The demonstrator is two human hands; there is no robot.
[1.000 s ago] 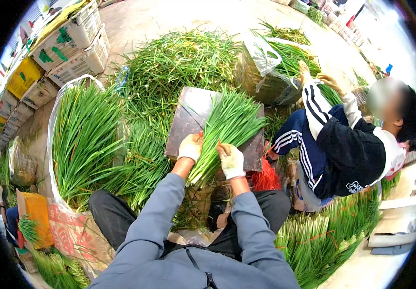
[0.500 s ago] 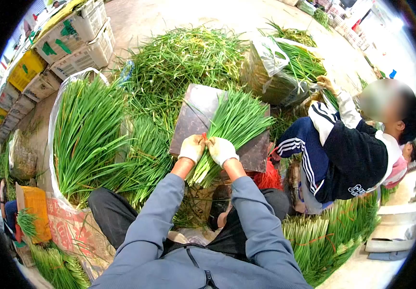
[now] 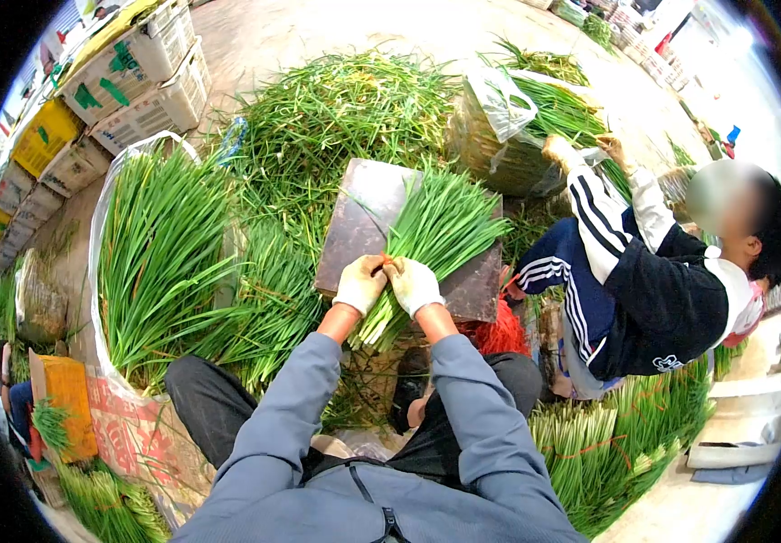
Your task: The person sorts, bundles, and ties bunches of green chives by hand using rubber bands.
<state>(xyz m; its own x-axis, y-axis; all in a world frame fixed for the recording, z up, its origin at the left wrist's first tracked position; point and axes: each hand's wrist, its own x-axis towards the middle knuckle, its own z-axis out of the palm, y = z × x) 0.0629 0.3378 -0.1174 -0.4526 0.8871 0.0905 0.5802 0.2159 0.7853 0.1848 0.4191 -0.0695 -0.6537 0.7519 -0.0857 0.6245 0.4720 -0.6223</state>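
A bundle of long green stalks (image 3: 444,222) lies slantwise over a dark square board (image 3: 354,213), its pale ends pointing down toward my lap. My left hand (image 3: 361,283), in a whitish glove, is closed on a red tie (image 3: 386,261) at the bundle's left side. Close beside it, my gloved right hand (image 3: 412,285) lies over the bundle with its fingers closed at the same tie. The fingertips of both hands nearly meet there. Red strands (image 3: 501,331) hang below the board's right edge.
Loose stalks are heaped (image 3: 345,109) beyond the board. A bag of stalks (image 3: 160,262) stands at left, near stacked crates (image 3: 151,100). At right, a seated person (image 3: 653,281) reaches toward a stalk-filled bag (image 3: 499,136). Tied bundles (image 3: 616,443) lie at lower right.
My right hand has moved left, from apart to beside my left hand at the tie. The red strand ends now sit together on the bundle. The other person's arms have shifted.
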